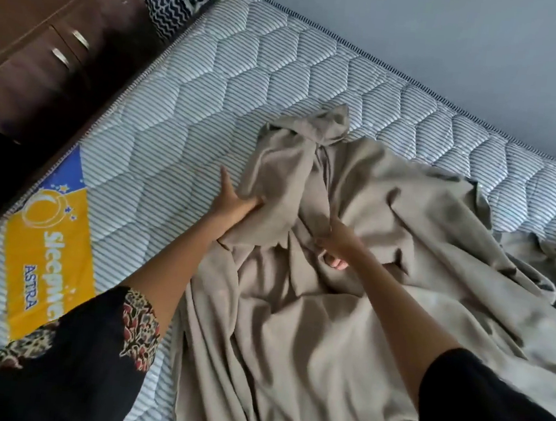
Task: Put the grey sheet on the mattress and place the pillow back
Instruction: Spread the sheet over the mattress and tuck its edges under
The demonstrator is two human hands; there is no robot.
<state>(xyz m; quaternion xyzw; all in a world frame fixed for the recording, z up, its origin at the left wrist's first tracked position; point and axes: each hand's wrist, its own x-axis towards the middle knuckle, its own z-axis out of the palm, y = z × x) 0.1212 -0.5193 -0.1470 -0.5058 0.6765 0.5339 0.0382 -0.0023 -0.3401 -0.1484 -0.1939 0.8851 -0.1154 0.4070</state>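
Observation:
The grey sheet [344, 318] lies crumpled over the middle and right of the striped quilted mattress [185, 99]. My left hand [233, 202] grips a bunched fold at the sheet's left edge, thumb stretched up over the mattress. My right hand [334, 243] holds a gathered ridge of the sheet near its middle, fingers curled under the cloth. A twisted corner of the sheet [329, 123] points toward the wall. No pillow can be told for sure in this view.
A dark wooden cabinet [47, 52] with metal handles stands along the mattress's left side. A zigzag-patterned black and white cloth [169, 3] lies at the far top corner. The grey wall [456, 40] runs along the far side. A yellow label [47, 259] marks the near-left mattress.

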